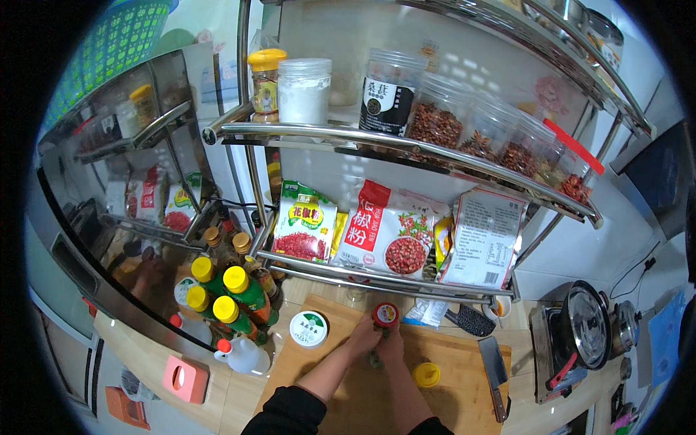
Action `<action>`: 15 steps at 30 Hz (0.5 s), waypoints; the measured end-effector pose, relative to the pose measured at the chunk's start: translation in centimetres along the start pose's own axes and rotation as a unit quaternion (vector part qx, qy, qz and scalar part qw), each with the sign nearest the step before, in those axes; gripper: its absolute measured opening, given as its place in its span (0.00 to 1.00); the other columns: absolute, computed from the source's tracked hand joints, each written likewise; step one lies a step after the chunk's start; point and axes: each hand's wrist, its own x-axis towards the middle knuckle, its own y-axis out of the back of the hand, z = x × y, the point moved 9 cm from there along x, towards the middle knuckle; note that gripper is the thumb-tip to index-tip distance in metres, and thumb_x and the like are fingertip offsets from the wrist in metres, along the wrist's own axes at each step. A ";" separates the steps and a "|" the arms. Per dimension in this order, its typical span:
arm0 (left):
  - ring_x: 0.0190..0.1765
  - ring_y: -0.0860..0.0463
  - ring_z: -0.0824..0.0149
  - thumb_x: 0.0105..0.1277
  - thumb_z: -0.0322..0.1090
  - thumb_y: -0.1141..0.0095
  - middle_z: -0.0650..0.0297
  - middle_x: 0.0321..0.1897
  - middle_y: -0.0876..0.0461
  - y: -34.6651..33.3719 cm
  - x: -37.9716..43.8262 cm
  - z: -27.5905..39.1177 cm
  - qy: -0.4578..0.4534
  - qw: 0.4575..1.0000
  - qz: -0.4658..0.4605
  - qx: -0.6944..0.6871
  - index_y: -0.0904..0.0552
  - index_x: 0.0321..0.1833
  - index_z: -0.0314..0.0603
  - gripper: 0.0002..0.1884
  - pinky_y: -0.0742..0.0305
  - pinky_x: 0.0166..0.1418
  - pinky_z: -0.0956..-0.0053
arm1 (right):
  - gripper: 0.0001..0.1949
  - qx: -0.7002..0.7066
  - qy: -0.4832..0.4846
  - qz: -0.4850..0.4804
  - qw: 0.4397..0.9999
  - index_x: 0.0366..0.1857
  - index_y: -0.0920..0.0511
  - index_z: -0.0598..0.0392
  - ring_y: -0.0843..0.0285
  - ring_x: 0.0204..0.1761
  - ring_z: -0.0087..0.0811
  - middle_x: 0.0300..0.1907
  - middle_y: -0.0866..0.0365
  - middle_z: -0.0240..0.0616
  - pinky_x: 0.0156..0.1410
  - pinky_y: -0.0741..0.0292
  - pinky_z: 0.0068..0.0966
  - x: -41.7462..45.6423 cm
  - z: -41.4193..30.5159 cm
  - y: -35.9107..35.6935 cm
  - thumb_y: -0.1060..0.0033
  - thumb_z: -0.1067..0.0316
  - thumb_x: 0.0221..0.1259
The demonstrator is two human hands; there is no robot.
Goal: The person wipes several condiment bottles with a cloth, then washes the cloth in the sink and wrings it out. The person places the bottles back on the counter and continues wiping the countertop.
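My left hand (365, 336) and my right hand (389, 338) meet over the upper part of a wooden cutting board (348, 399). Both are closed around a small jar with a red lid (386, 315), whose body the fingers mostly hide. A yellow cap (426, 375) lies on the board right of my right hand. To the left of my left hand, a round white-lidded tub (308, 329) sits at the board's edge. A cleaver (493, 370) with a wooden handle rests along the right side of the board.
A metal rack (380, 277) holds spice packets (383, 231) and clear jars (435, 119) beyond the board. Yellow-capped bottles (236, 280), a white jug (244, 356) and a pink tissue box (185, 379) stand left. A lidded wok (587, 326) sits on a stove at right.
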 end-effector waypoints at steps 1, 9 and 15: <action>0.55 0.27 0.49 0.54 0.26 0.50 0.46 0.50 0.27 -0.3 0.8 -0.9 0.016 1.000 0.008 -0.020 0.32 0.55 0.34 0.23 0.33 0.58 0.64 | 0.31 -0.009 0.001 -0.004 1.000 0.60 0.43 0.47 0.26 0.50 0.53 0.46 0.23 0.52 0.50 0.29 0.42 1.3 0.2 -0.2 0.41 0.56 0.52; 0.49 0.25 0.52 0.57 0.29 0.47 0.47 0.47 0.27 -2.7 6.5 -4.3 0.055 0.990 0.021 -0.127 0.37 0.58 0.34 0.25 0.30 0.53 0.63 | 0.28 -0.028 0.060 0.026 0.997 0.59 0.40 0.47 0.26 0.49 0.53 0.44 0.23 0.53 0.48 0.29 0.43 8.3 0.0 -0.3 0.45 0.55 0.55; 0.47 0.25 0.51 0.57 0.28 0.47 0.48 0.46 0.27 -2.1 7.8 -9.2 0.015 0.991 0.050 -0.121 0.33 0.54 0.33 0.21 0.30 0.52 0.61 | 0.19 -0.011 0.089 -0.009 0.996 0.49 0.28 0.54 0.27 0.49 0.54 0.45 0.23 0.52 0.51 0.30 0.42 8.9 -2.8 -2.0 0.46 0.57 0.56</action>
